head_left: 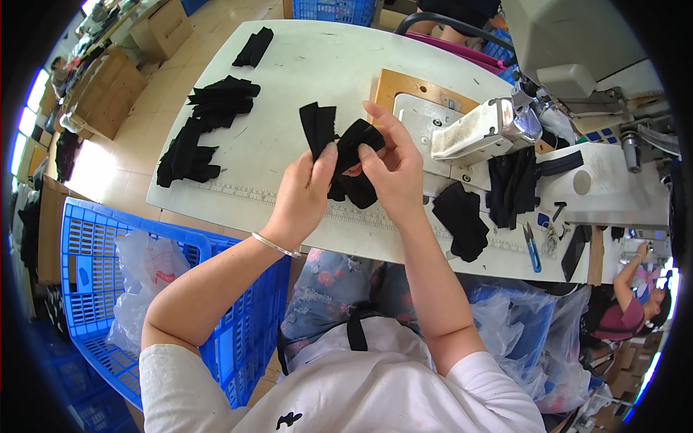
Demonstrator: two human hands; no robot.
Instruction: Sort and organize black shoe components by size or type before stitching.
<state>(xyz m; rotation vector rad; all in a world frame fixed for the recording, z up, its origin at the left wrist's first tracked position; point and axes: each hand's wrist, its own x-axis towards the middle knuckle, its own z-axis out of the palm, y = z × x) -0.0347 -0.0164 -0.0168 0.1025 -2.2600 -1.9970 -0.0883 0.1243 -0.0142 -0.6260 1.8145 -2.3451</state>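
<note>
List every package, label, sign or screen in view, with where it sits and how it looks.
Cardboard boxes: upper left on the floor, brown, rectangular.
Clear plastic bag: inside the blue crate at lower left, crumpled, red print.
Clear plastic bags: lower right, under the table edge, crumpled.
No signs or screens show.

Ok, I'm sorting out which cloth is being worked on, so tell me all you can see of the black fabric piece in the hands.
The black fabric piece is soft, matte cloth, folded and bunched, held just above the white table. One strip end stands up at its left; the rest droops below the fingers. The left hand pinches its left side, the right hand grips its right, fingers curled over the top. Stitching or edge details cannot be made out.
</note>
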